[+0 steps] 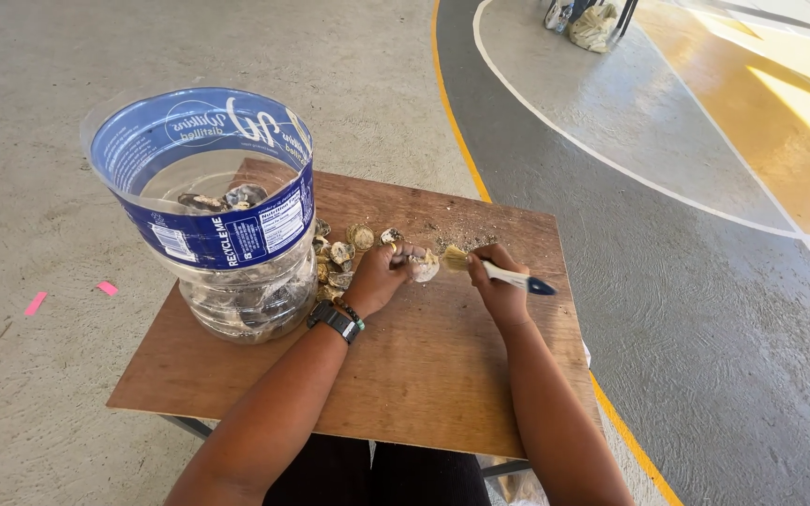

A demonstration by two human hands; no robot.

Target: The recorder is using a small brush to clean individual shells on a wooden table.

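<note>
1. I see my left hand curled tight around a pale shell, holding it just above the board near the board's middle.
2. My right hand is closed round a small brush. Its bristles touch the shell's right side.
3. The brush lies almost level, long axis running left to right: tan bristles point left toward the shell, the white handle with a dark blue tip points right and slightly toward me.
4. The shell is too hidden by my fingers for me to tell which way it faces.
5. The board's near half is bare wood. Its right edge is close to my right forearm, and beyond it the floor drops away with a yellow line running past.
6. A heap of shells sits just left of my left hand, touching the jug.
7. The jug is a clear, cut-open plastic one at the board's left corner, overhanging the edge, with a blue wrap-around label bearing white print.
8. Two pink tape bits lie on the concrete, left.
</note>
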